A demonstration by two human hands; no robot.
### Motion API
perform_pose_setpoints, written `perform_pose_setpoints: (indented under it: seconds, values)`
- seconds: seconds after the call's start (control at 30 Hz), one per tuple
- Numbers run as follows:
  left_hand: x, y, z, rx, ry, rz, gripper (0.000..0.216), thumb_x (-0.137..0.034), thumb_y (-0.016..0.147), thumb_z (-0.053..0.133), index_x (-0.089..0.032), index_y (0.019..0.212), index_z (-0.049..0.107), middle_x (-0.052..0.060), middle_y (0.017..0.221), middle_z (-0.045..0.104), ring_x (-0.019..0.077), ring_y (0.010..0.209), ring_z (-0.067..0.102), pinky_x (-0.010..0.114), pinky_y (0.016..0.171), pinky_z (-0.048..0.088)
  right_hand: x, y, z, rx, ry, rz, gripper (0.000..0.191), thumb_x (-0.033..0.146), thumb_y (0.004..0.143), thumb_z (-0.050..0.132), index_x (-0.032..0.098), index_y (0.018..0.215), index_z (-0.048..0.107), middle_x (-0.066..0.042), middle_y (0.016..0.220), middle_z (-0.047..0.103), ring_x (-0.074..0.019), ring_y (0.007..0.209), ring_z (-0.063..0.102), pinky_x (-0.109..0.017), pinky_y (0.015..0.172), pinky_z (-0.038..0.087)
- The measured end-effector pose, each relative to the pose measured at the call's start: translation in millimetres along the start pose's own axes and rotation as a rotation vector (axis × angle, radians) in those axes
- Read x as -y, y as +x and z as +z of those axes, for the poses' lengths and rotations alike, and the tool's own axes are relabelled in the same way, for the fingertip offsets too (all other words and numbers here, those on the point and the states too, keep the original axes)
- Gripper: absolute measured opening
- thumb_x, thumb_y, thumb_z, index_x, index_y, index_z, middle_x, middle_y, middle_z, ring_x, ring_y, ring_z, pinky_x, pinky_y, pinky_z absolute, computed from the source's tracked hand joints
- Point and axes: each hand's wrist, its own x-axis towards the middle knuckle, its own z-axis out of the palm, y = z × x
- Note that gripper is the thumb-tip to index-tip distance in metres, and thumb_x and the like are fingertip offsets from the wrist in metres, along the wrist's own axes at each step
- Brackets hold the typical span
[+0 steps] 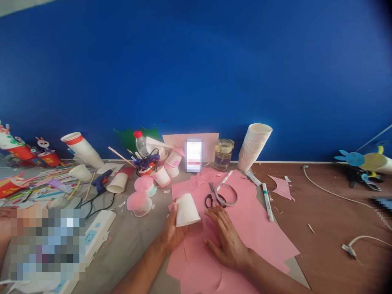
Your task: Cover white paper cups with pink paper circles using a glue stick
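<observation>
A white paper cup [187, 209], bottom up and slightly tilted, rests in my left hand [173, 228], with the thumb along its side. My right hand [226, 237] is just right of the cup over pink paper sheets [245, 241], fingers extended and apart, holding nothing. Beyond its fingertips lie scissors [210, 199] with black handles, partly under a roll of tape [227, 194]. A marker pen [267, 202] lies on the right edge of the pink paper. Left of the cup are pink-topped paper cups [143, 203].
A tall stack of paper cups [255, 145] stands by the wall beside a glass jar [223, 154]. On the left are a hot glue gun [102, 181], a power strip [97, 232] and part of another person's arm [5, 228]. A white cable [333, 193] crosses the right side.
</observation>
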Motion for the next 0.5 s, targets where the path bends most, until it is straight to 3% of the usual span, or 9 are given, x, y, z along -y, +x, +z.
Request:
perform_pose_setpoints:
  seconds: [0.23, 0.33, 0.43, 0.5]
  values:
    - [0, -3, -2, 0.144, -0.122, -0.097, 0.069, -0.074, 0.078, 0.041, -0.016, 0.111, 0.060, 0.010, 0.093, 0.070, 0.0238, 0.087, 0.066, 0.042, 0.087, 0.047, 1, -3, -3, -0.014, 0.082, 0.017, 0.058, 0.031, 0.087, 0.046, 0.014, 0.140, 0.028, -0.018, 0.130, 0.047, -0.0332, 0.124, 0.044, -0.053, 0.098, 0.041]
    - [0, -4, 0, 0.248, -0.147, -0.172, 0.070, -0.073, 0.080, 0.039, -0.014, 0.111, 0.060, 0.011, 0.093, 0.070, 0.0236, 0.085, 0.067, 0.040, 0.082, 0.049, -7, -2, -5, -0.011, 0.266, 0.161, 0.055, 0.039, 0.092, 0.041, 0.016, 0.141, 0.028, -0.017, 0.136, 0.043, -0.0313, 0.130, 0.039, -0.050, 0.102, 0.040]
    - [3, -7, 4, 0.324, -0.152, -0.286, 0.072, -0.074, 0.080, 0.036, -0.013, 0.113, 0.058, 0.012, 0.088, 0.071, 0.0228, 0.079, 0.068, 0.035, 0.072, 0.050, -20, 0, -3, -0.088, 0.522, 0.345, 0.048, 0.044, 0.095, 0.035, 0.021, 0.136, 0.034, -0.014, 0.133, 0.048, -0.0271, 0.125, 0.046, -0.047, 0.101, 0.043]
    - [7, -9, 6, 0.359, -0.155, -0.355, 0.072, -0.073, 0.081, 0.034, -0.014, 0.117, 0.056, 0.012, 0.086, 0.071, 0.0223, 0.077, 0.069, 0.033, 0.068, 0.049, -26, 1, 0, -0.122, 0.653, 0.389, 0.047, 0.045, 0.095, 0.034, 0.024, 0.138, 0.032, -0.013, 0.135, 0.047, -0.0254, 0.124, 0.049, -0.046, 0.099, 0.046]
